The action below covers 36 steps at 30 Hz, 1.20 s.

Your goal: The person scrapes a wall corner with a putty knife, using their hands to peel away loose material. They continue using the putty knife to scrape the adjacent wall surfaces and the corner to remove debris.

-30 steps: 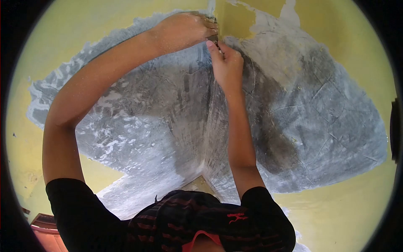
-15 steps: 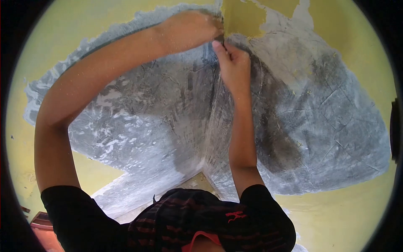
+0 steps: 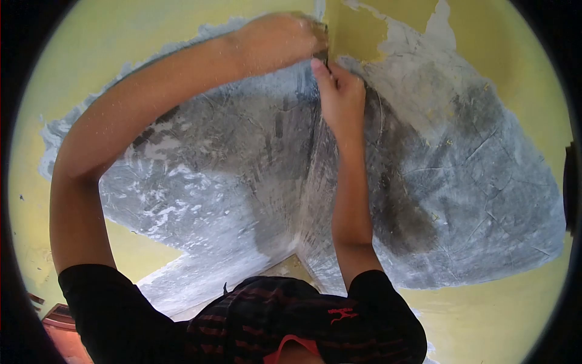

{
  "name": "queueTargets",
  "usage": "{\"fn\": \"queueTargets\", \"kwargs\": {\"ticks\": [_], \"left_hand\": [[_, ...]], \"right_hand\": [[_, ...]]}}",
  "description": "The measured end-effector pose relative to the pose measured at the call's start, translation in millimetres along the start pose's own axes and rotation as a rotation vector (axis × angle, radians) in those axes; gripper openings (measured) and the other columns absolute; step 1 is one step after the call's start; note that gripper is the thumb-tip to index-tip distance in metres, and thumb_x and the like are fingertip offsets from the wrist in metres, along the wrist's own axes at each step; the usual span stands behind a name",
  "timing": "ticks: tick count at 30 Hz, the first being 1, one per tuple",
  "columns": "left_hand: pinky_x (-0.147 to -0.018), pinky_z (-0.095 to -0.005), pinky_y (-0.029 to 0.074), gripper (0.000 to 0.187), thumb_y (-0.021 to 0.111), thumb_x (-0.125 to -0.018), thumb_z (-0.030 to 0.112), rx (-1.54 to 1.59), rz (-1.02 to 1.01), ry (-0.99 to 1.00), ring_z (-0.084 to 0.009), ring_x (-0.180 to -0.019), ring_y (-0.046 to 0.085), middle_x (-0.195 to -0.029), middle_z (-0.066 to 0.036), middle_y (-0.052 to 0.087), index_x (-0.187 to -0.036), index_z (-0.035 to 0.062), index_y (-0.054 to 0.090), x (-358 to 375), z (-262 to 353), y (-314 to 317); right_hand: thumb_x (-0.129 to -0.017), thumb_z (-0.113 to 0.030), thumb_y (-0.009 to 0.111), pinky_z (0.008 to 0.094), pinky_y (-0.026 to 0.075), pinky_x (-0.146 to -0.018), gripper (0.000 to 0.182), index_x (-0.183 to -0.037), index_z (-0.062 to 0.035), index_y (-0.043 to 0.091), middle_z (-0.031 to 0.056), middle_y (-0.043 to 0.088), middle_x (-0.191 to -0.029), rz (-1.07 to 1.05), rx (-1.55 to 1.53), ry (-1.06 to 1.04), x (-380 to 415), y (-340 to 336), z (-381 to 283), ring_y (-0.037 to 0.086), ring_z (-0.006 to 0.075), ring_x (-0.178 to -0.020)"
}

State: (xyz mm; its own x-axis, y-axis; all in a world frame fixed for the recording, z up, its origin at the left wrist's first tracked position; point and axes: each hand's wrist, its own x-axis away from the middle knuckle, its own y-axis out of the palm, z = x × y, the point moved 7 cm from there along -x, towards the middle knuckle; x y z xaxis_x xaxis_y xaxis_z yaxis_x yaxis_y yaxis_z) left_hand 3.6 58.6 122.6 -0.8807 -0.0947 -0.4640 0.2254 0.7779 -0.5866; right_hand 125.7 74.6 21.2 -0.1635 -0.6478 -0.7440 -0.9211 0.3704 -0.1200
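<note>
A thin dark hand tool [image 3: 325, 56], mostly covered by my fingers, is held at the wall corner; it looks like a scraper, but its full shape is hidden. My left hand [image 3: 291, 39] is closed around its upper part, knuckles near the corner line. Just below, my right hand [image 3: 342, 88] pinches the lower part, its thumb pointing up. Both hands are close together against the stripped grey wall [image 3: 230, 139], where the paint is gone and bare plaster shows.
Yellow paint [image 3: 354, 30] borders the grey patch with a ragged edge. The right-hand wall [image 3: 485, 176] has cracks and a dark damp-looking stain. A reddish object [image 3: 63, 333] sits at lower left, and a dark object [image 3: 570, 188] at the right edge.
Both hands stay on the tool and have shifted very slightly to the right. The wall sits a little lower and further right in the view.
</note>
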Motion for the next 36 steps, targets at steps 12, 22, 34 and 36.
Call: {"fn": "queueTargets", "kwargs": {"ticks": [12, 22, 34, 36], "left_hand": [[-0.089, -0.0418, 0.063, 0.014, 0.064, -0.089, 0.007, -0.054, -0.043, 0.027, -0.0320, -0.104, 0.075, -0.104, -0.011, 0.075, -0.099, 0.0024, 0.073, 3, 8, 10], [-0.099, -0.0371, 0.060, 0.021, 0.067, -0.088, 0.008, -0.195, -0.011, 0.051, -0.0264, -0.113, 0.074, -0.111, -0.009, 0.076, -0.107, 0.0034, 0.075, 6, 14, 3], [-0.117, -0.0360, 0.051, 0.046, 0.067, -0.092, 0.014, -0.319, -0.145, 0.003, -0.0260, -0.132, 0.066, -0.143, -0.011, 0.069, -0.137, 0.0042, 0.069, 5, 16, 11], [-0.117, -0.0363, 0.051, 0.047, 0.067, -0.092, 0.014, -0.314, -0.123, 0.025, -0.0264, -0.132, 0.066, -0.142, -0.011, 0.069, -0.137, 0.0040, 0.069, 6, 17, 10]], "right_hand": [[-0.101, -0.037, 0.073, 0.0408, 0.044, -0.061, 0.046, -0.090, 0.0068, 0.066, 0.0194, 0.049, -0.063, -0.044, -0.014, -0.019, -2, -4, -4, 0.044, 0.0250, -0.060], [-0.100, -0.036, 0.073, 0.0402, 0.043, -0.060, 0.047, -0.084, 0.0074, 0.062, 0.0169, 0.045, -0.060, -0.072, -0.005, -0.003, -8, -7, -11, 0.041, 0.0226, -0.059], [-0.100, -0.034, 0.072, 0.0429, 0.041, -0.059, 0.047, -0.083, 0.0074, 0.061, 0.0175, 0.046, -0.060, -0.020, -0.040, -0.029, -9, -8, -13, 0.040, 0.0239, -0.058], [-0.101, -0.035, 0.072, 0.0435, 0.041, -0.059, 0.047, -0.083, 0.0073, 0.061, 0.0182, 0.047, -0.060, -0.046, -0.042, 0.003, -5, -11, -14, 0.041, 0.0256, -0.058]]}}
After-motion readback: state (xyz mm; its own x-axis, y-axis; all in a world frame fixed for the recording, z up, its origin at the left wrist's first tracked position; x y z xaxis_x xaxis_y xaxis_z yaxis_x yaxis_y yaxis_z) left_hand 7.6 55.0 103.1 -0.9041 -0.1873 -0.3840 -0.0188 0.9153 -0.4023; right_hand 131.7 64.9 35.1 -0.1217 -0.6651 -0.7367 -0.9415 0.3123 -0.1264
